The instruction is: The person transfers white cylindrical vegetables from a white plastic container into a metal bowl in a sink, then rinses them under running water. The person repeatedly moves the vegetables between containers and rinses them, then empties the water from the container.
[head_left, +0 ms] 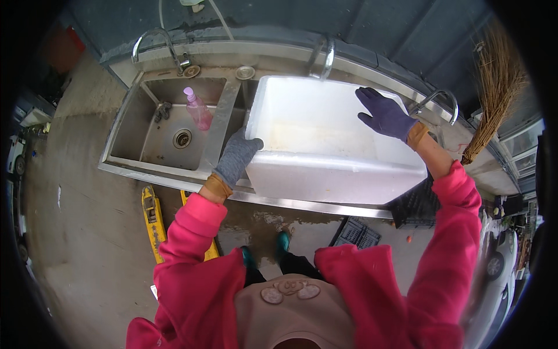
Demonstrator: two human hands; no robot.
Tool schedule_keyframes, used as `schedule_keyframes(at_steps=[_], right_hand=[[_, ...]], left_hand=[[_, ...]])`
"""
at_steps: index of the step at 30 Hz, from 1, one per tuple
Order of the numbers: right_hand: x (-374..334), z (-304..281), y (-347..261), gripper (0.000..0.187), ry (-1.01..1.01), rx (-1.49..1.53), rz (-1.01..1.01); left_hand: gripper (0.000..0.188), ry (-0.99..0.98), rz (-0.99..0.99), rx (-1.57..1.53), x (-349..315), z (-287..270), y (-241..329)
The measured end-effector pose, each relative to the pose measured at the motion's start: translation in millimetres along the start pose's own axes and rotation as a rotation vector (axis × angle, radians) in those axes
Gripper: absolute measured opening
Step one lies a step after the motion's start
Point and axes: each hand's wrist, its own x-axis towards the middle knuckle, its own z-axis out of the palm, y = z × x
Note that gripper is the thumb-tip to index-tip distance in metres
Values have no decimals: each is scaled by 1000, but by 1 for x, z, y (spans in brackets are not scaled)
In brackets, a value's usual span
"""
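Gripping the big white foam box [325,139] from both ends, I have my left hand [235,157] in its grey glove clamped on the near left corner, fingers wrapped over the rim, and my right hand [385,113] in its purple glove spread flat on the far right rim, pressing rather than closed round anything. That box sits tilted across the middle basin of the long stainless steel sink [174,171], its near wall resting by the front edge, under a curved tap [322,58]. To my left a pink pump bottle [197,109] lies in the neighbouring basin near the drain. To handle this well, I judge I should keep both palms spread wide, since foam cracks under pinched fingers, and hold the box level so it cannot slide off the wet steel toward my green boots [282,241] on the puddled concrete floor [87,244]
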Motion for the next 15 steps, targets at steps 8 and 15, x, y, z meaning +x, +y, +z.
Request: schedule_keyframes(at_steps=[8,15], right_hand=[[155,46,-76,68,-52,-45,-337],[92,65,-17,73,28,-109,-233]], left_hand=[[45,57,6,69,-9,4,6],[45,100,26,15,-7,5,6]])
